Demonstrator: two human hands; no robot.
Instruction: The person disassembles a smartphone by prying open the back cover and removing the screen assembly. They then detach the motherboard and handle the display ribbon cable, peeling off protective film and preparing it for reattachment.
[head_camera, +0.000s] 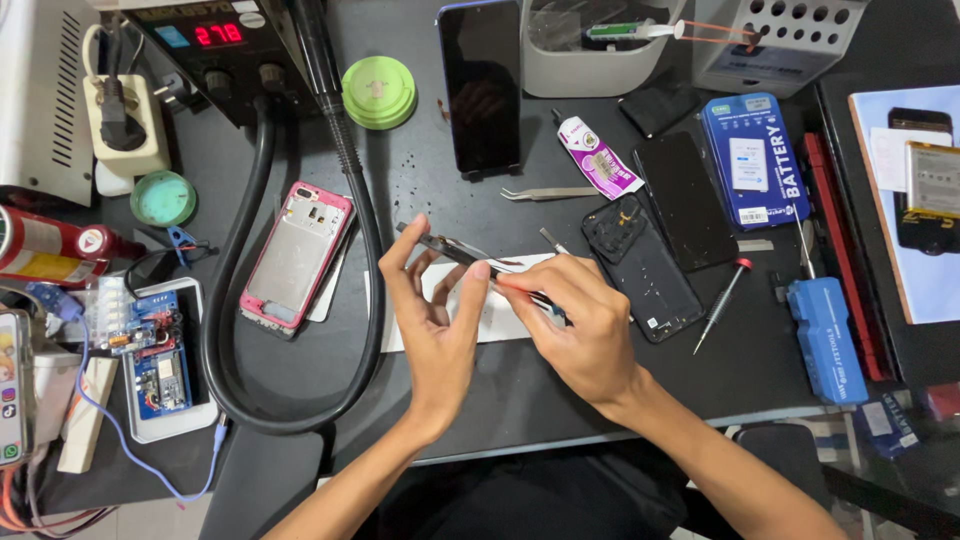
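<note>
Fingers (478, 278) of both hands pinch a thin, dark phone panel (450, 249) (seemingly a screen).

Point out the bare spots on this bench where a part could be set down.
Bare mat lies below the right hand, toward the near table edge, and inside the black hose loop under the pink phone frame. A smaller gap sits between the green lid and upright phone. The right side around the battery box is crowded.
</note>
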